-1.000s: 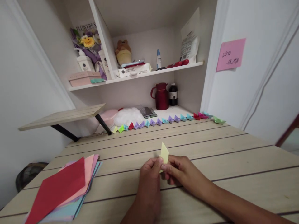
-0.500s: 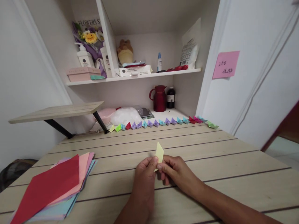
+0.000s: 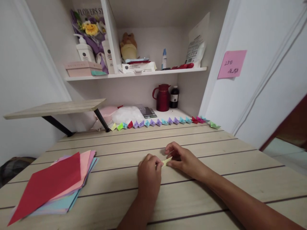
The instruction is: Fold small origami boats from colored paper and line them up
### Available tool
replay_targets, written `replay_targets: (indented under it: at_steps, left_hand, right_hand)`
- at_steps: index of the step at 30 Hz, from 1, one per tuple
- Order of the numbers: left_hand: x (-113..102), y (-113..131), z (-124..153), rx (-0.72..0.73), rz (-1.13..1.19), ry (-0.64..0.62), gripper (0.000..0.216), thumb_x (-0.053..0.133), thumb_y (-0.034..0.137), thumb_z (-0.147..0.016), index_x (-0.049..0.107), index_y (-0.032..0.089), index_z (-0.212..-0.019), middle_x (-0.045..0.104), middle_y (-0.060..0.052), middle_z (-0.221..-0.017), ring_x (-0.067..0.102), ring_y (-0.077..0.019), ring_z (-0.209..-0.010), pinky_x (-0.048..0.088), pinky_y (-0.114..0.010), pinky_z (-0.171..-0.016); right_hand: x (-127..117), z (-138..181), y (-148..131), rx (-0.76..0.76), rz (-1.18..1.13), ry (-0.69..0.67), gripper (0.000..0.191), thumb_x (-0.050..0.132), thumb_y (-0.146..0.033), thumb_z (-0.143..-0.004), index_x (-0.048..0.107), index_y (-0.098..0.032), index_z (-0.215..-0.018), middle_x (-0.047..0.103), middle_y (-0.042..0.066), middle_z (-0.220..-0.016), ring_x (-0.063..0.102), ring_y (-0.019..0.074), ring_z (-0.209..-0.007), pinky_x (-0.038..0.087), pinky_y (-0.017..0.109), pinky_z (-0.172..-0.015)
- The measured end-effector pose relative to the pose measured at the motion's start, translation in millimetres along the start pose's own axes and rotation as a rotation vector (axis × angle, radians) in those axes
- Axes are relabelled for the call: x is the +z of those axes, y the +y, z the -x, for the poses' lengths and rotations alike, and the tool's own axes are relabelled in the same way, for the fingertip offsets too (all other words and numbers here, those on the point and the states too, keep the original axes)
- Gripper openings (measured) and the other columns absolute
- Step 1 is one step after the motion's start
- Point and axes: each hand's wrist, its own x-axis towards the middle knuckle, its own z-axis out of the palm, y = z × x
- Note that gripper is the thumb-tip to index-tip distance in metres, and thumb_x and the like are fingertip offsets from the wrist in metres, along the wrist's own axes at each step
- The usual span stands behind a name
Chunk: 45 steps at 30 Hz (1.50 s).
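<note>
A small folded piece of pale yellow paper (image 3: pixel 166 162) is between my hands, low over the middle of the wooden table. My left hand (image 3: pixel 150 169) pinches its left end, fingers curled and the thumb partly hidden. At its right tip, my right hand (image 3: pixel 182 159) has the thumb and a bent finger closed about the paper, while the index finger arches above. Exactly where those fingertips meet the paper is hard to see. Along the table's back edge runs a row of small folded paper boats (image 3: pixel 158 122) in purple, blue, red, green and yellow.
A stack of coloured paper sheets (image 3: pixel 51 182), red on top, lies at the left. Behind it stands a small raised wooden shelf (image 3: pixel 55 108) on black legs. A red jug (image 3: pixel 163 97), a dark bottle (image 3: pixel 174 96) and a white plastic bag (image 3: pixel 128 114) sit at the back.
The yellow paper has gone from upright to lying low and nearly flat. My right hand has shifted slightly right and up, its fingers spreading more; my left hand has turned knuckles up.
</note>
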Motion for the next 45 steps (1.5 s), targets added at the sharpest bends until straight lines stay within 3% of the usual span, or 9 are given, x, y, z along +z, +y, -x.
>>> replay_targets:
  at_steps: [6, 14, 27, 31, 36, 42, 45]
  left_hand:
    - [1.3, -0.5, -2.2, -0.025, -0.044, -0.058, 0.009, 0.063, 0.014, -0.077, 0.059, 0.022, -0.077, 0.066, 0.002, -0.083, 0.060, -0.0170, -0.083, 0.037, -0.031, -0.078]
    - [5.0, -0.8, 0.1, -0.056, -0.011, -0.061, 0.038, 0.070, 0.013, -0.069, 0.051, 0.026, -0.098, 0.064, 0.004, -0.093, 0.060, -0.0158, -0.082, 0.035, -0.034, -0.085]
    - [-0.1, -0.7, -0.5, -0.047, 0.033, -0.067, 0.037, 0.059, 0.004, -0.071, 0.050, 0.028, -0.098, 0.058, 0.005, -0.100, 0.056, -0.0111, -0.071, 0.034, -0.033, -0.083]
    - [-0.3, -0.4, -0.1, -0.015, -0.013, -0.079, 0.036, 0.055, 0.004, -0.072, 0.051, 0.027, -0.098, 0.058, 0.004, -0.102, 0.058, -0.0133, -0.078, 0.034, -0.033, -0.083]
    - [-4.0, 3.0, 0.8, 0.003, -0.128, -0.114, 0.023, 0.054, 0.008, -0.077, 0.051, 0.025, -0.091, 0.060, 0.002, -0.097, 0.058, -0.0163, -0.085, 0.035, -0.031, -0.080]
    - [-10.9, -0.2, 1.0, -0.023, -0.189, -0.149, 0.014, 0.061, 0.014, -0.078, 0.052, 0.023, -0.086, 0.062, 0.002, -0.093, 0.058, -0.0153, -0.079, 0.036, -0.033, -0.082]
    - [-12.8, -0.9, 2.1, -0.040, -0.161, -0.120, 0.026, 0.061, 0.012, -0.077, 0.054, 0.024, -0.098, 0.061, 0.001, -0.098, 0.059, -0.0157, -0.081, 0.036, -0.034, -0.084]
  right_hand:
    - [-2.0, 1.4, 0.9, -0.004, 0.073, -0.029, 0.029, 0.059, -0.008, -0.073, 0.046, -0.024, -0.094, 0.059, -0.002, -0.087, 0.059, 0.0163, -0.081, 0.045, 0.029, -0.072]
    - [-1.6, -0.3, 6.3, -0.107, 0.198, -0.064, 0.020, 0.060, -0.006, -0.072, 0.056, -0.022, -0.083, 0.061, 0.002, -0.092, 0.057, 0.0180, -0.085, 0.044, 0.029, -0.076]
    - [-7.5, -5.0, 8.6, -0.041, 0.342, -0.014, 0.009, 0.057, -0.016, -0.079, 0.063, -0.022, -0.081, 0.066, 0.001, -0.081, 0.058, 0.0176, -0.075, 0.042, 0.028, -0.068]
    - [-8.7, -4.5, 7.1, -0.055, 0.363, -0.029, 0.010, 0.057, -0.014, -0.078, 0.063, -0.023, -0.079, 0.066, 0.000, -0.082, 0.059, 0.0174, -0.077, 0.042, 0.028, -0.070]
    - [-13.4, -3.5, 3.4, -0.044, 0.483, -0.031, 0.011, 0.057, -0.016, -0.079, 0.063, -0.025, -0.079, 0.067, -0.002, -0.077, 0.058, 0.0172, -0.072, 0.038, 0.027, -0.065]
    - [-18.4, -2.0, 2.1, -0.036, 0.570, -0.041, 0.009, 0.061, -0.017, -0.075, 0.064, -0.025, -0.075, 0.067, -0.001, -0.078, 0.058, 0.0169, -0.070, 0.037, 0.026, -0.063]
    - [-17.5, -1.5, 1.9, -0.045, 0.576, -0.057, 0.009, 0.062, -0.016, -0.074, 0.064, -0.025, -0.074, 0.067, -0.001, -0.079, 0.059, 0.0169, -0.073, 0.038, 0.026, -0.065]
